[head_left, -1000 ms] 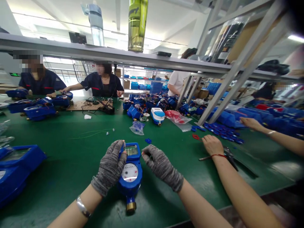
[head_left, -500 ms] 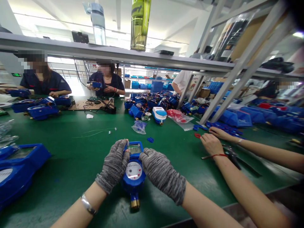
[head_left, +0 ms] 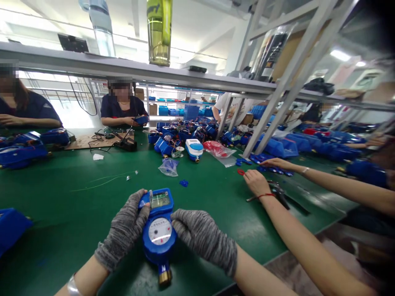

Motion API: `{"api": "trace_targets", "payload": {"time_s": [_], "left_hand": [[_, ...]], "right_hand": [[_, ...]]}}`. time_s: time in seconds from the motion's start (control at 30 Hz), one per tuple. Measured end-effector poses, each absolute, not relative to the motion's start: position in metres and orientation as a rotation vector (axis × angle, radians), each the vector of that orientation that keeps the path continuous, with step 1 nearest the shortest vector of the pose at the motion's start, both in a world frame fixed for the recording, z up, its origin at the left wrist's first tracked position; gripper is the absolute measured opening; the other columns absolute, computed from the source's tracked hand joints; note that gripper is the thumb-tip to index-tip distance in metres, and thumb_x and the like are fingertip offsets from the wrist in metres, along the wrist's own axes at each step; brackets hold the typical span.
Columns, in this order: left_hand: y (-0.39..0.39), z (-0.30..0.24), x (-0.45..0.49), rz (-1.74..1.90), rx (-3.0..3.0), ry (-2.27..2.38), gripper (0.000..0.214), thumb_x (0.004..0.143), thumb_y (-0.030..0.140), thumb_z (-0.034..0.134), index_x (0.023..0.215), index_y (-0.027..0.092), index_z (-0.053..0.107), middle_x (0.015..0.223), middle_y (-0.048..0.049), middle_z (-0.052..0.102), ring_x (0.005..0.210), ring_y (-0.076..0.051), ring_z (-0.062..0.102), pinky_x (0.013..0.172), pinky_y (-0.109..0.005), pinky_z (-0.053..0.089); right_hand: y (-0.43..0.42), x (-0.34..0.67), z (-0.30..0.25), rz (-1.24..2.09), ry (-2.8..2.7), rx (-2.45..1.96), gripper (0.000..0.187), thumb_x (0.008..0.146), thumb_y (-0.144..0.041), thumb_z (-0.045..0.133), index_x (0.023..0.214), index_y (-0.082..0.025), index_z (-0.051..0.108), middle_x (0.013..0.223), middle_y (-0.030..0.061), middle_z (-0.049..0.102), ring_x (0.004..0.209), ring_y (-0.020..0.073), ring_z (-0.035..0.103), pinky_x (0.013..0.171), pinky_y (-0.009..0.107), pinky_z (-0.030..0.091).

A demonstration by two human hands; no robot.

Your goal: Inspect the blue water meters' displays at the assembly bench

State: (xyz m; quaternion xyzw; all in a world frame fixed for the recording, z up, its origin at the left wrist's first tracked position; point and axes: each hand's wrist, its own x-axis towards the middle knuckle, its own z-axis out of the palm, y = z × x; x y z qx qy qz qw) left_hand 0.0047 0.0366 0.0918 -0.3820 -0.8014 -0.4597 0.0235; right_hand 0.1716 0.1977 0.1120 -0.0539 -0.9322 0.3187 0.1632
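Observation:
A blue water meter (head_left: 159, 234) with a round white dial, a small display window and a brass end lies in front of me, its brass end towards me. My left hand (head_left: 126, 226), in a grey knit glove, grips the display housing from the left, with the thumb near the window's edge. On the other side my right hand (head_left: 203, 234), gloved alike, has its fingers curled against the meter's body beside the dial. Its fingertips are partly hidden. Small blue pieces (head_left: 184, 183) lie on the green table (head_left: 101, 218) beyond the meter.
A co-worker's hands (head_left: 257, 183) are at the right, near a red loop (head_left: 240, 172) and blue parts. A heap of blue meters (head_left: 185, 131) and a white-topped meter (head_left: 194, 150) stand further back. A shelf (head_left: 129, 68) with bottles spans above; its metal legs (head_left: 271, 119) come down at right.
The view has swung right, so things sit further left. The meter has turned slightly, and my right hand has slid from its display housing down beside the dial.

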Motion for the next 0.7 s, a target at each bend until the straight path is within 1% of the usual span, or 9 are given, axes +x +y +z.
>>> {"api": "trace_targets", "payload": {"time_s": [0.07,0.13,0.2,0.27,0.33,0.4,0.53,0.6,0.7], "left_hand": [[0.037,0.092,0.006,-1.425,-1.140,-2.499,0.060,0.090,0.055,0.041,0.130,0.012,0.051,0.130,-0.0152,0.057,0.119,-0.030,0.055,0.105,-0.052,0.043],[0.037,0.091,0.005,-1.422,-1.101,-2.537,0.063,0.088,0.057,0.041,0.130,0.012,0.052,0.130,-0.0158,0.057,0.119,-0.032,0.055,0.105,-0.054,0.042],[0.036,0.090,0.003,-1.402,-1.072,-2.588,0.066,0.086,0.060,0.040,0.130,0.012,0.051,0.132,-0.0159,0.056,0.121,-0.033,0.053,0.106,-0.055,0.040],[0.035,0.088,0.000,-1.371,-1.063,-2.632,0.070,0.084,0.062,0.039,0.131,0.011,0.050,0.134,-0.0163,0.055,0.121,-0.034,0.052,0.106,-0.056,0.040],[0.032,0.085,-0.005,-1.359,-1.055,-2.659,0.072,0.083,0.064,0.039,0.132,0.012,0.049,0.134,-0.0160,0.054,0.122,-0.033,0.052,0.106,-0.055,0.039],[0.030,0.080,-0.009,-1.352,-1.041,-2.675,0.071,0.083,0.065,0.039,0.133,0.015,0.048,0.135,-0.0143,0.054,0.123,-0.032,0.051,0.107,-0.053,0.038],[0.028,0.074,-0.014,-1.312,-1.030,-2.678,0.066,0.086,0.064,0.038,0.134,0.020,0.047,0.135,-0.0106,0.053,0.123,-0.030,0.050,0.108,-0.051,0.038],[0.028,0.075,-0.012,-1.288,-1.056,-2.667,0.065,0.087,0.064,0.037,0.134,0.021,0.047,0.135,-0.0104,0.054,0.123,-0.030,0.051,0.108,-0.051,0.038],[0.031,0.078,-0.006,-1.206,-1.065,-2.650,0.063,0.088,0.063,0.035,0.133,0.021,0.048,0.132,-0.0113,0.055,0.117,-0.032,0.055,0.103,-0.053,0.043]], "right_hand": [[0.202,0.167,0.106,1.236,-2.486,-0.230,0.027,0.093,-0.036,0.047,0.099,-0.020,0.068,0.092,0.0034,0.070,0.084,0.0147,0.065,0.079,0.027,0.050],[0.204,0.160,0.094,1.540,-2.254,-0.418,0.028,0.088,-0.040,0.055,0.102,-0.018,0.066,0.098,0.0052,0.069,0.089,0.0167,0.064,0.080,0.029,0.051],[0.204,0.151,0.081,1.906,-2.027,-0.550,0.040,0.081,-0.045,0.064,0.109,-0.017,0.062,0.106,0.0075,0.068,0.095,0.0199,0.064,0.083,0.032,0.051],[0.201,0.143,0.076,2.273,-1.810,-0.520,0.053,0.072,-0.047,0.071,0.113,-0.016,0.060,0.108,0.0078,0.067,0.096,0.0214,0.064,0.084,0.035,0.051],[0.197,0.138,0.078,2.485,-1.647,-0.427,0.059,0.066,-0.047,0.076,0.114,-0.016,0.061,0.106,0.0070,0.067,0.095,0.0217,0.064,0.087,0.036,0.050],[0.194,0.134,0.084,2.542,-1.592,-0.404,0.060,0.062,-0.045,0.078,0.112,-0.016,0.063,0.103,0.0058,0.068,0.095,0.0218,0.064,0.088,0.036,0.049],[0.191,0.132,0.089,2.497,-1.603,-0.480,0.057,0.059,-0.041,0.079,0.109,-0.017,0.064,0.098,0.0049,0.068,0.094,0.0215,0.063,0.089,0.037,0.047],[0.191,0.131,0.087,2.470,-1.600,-0.500,0.058,0.059,-0.040,0.078,0.109,-0.016,0.064,0.098,0.0058,0.068,0.091,0.0210,0.063,0.090,0.037,0.047],[0.193,0.131,0.086,2.450,-1.614,-0.464,0.057,0.059,-0.041,0.077,0.106,-0.014,0.064,0.098,0.0067,0.067,0.090,0.0203,0.062,0.091,0.038,0.045]]}}
